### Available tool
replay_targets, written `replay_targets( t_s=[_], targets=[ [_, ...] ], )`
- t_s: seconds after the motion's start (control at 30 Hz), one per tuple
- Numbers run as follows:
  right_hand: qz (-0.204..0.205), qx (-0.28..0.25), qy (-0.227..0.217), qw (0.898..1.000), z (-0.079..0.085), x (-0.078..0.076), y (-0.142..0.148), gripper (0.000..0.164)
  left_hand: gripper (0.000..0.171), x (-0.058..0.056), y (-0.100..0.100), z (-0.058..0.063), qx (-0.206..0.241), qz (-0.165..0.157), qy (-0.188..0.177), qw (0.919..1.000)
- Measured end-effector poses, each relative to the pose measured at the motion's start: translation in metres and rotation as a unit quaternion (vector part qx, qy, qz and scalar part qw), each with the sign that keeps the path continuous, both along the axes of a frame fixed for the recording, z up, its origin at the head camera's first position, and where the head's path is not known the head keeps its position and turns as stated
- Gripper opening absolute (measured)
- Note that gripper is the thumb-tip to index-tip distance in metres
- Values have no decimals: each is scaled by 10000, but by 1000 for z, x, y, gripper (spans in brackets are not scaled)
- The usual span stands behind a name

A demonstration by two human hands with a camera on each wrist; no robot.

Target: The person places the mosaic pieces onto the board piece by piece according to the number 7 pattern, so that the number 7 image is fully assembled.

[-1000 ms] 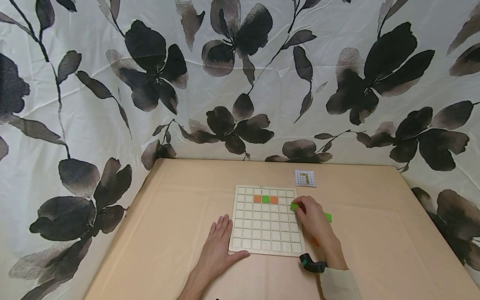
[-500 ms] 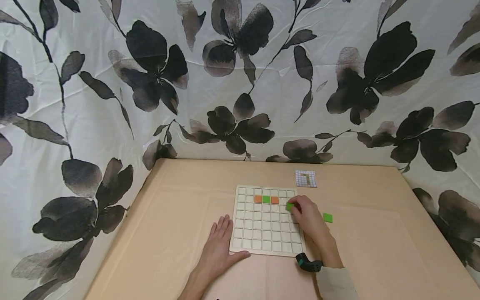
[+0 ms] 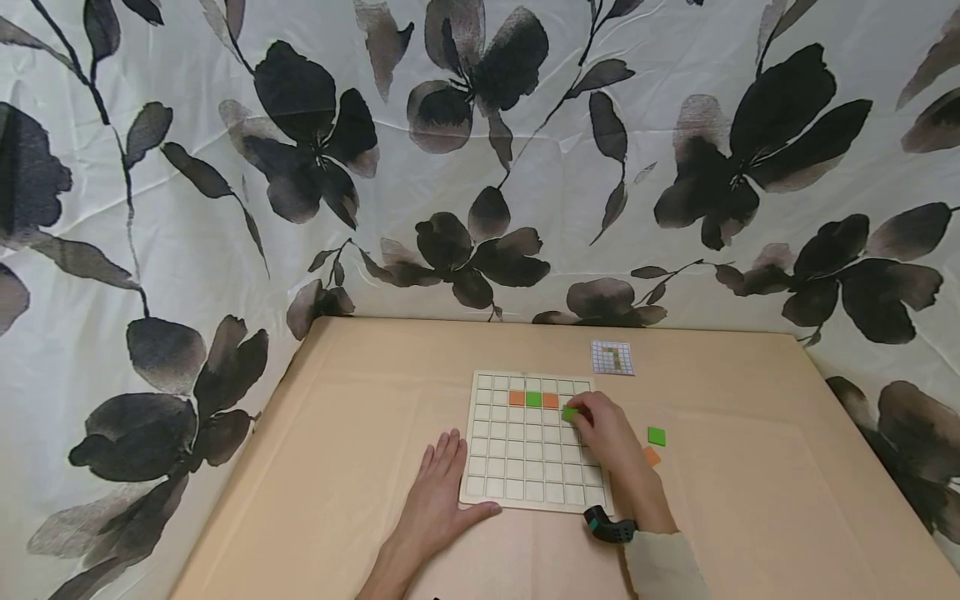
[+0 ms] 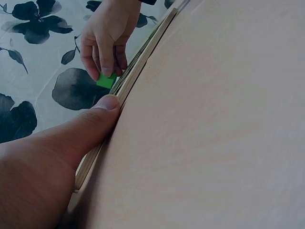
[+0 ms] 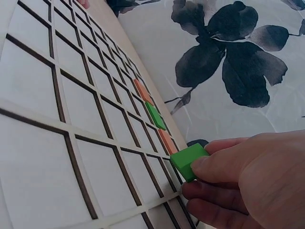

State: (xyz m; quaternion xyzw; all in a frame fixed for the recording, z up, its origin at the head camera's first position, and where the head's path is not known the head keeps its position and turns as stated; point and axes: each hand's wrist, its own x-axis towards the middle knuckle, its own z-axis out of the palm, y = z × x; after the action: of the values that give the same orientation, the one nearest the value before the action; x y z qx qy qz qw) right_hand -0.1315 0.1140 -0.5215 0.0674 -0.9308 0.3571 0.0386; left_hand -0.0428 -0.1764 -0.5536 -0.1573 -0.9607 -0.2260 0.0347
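Note:
My right hand (image 3: 606, 429) pinches a green square tile (image 5: 189, 160) between thumb and fingers, over the right part of a pale grid board (image 3: 525, 467). In the right wrist view the tile is tilted, close to the board's cells. Along one upper row of the board sit an orange tile (image 3: 517, 398), a green tile (image 3: 533, 399) and a second orange tile (image 3: 550, 401), side by side. My left hand (image 3: 435, 496) rests at the board's lower left corner with fingers straight. Its thumb (image 4: 102, 112) lies against the board's edge in the left wrist view.
Right of the board, a loose green tile (image 3: 656, 436) and an orange tile (image 3: 651, 456) lie on the table (image 3: 750, 500). A small card with a printed grid pattern (image 3: 612, 357) lies behind the board. A floral cloth (image 3: 562, 167) hangs behind the table.
My right hand has moved left with the green tile, from the board's right edge to over its cells. The loose orange tile has come into sight. The left hand stays in place.

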Motion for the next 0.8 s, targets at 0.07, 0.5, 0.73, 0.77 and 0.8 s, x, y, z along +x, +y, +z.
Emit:
replay_targets(
  t_s=[0.07, 0.5, 0.73, 0.77, 0.8],
  targets=[
    [10, 7, 11, 10000, 0, 0, -2, 15, 109, 0, 0, 0, 4, -2, -15, 10000],
    [12, 13, -249, 9997, 0, -1, -14, 14, 111, -1, 1, 0, 11, 40, -73, 10000],
    [34, 12, -195, 9998, -2, 2, -17, 12, 111, -1, 1, 1, 0, 54, -61, 10000],
    [38, 18, -176, 9998, -3, 2, -18, 12, 111, -1, 1, 0, -2, 53, -36, 10000],
    [41, 25, -163, 9999, -3, 2, -18, 12, 111, -1, 1, 0, 6, 55, -3, 10000]
  ],
)
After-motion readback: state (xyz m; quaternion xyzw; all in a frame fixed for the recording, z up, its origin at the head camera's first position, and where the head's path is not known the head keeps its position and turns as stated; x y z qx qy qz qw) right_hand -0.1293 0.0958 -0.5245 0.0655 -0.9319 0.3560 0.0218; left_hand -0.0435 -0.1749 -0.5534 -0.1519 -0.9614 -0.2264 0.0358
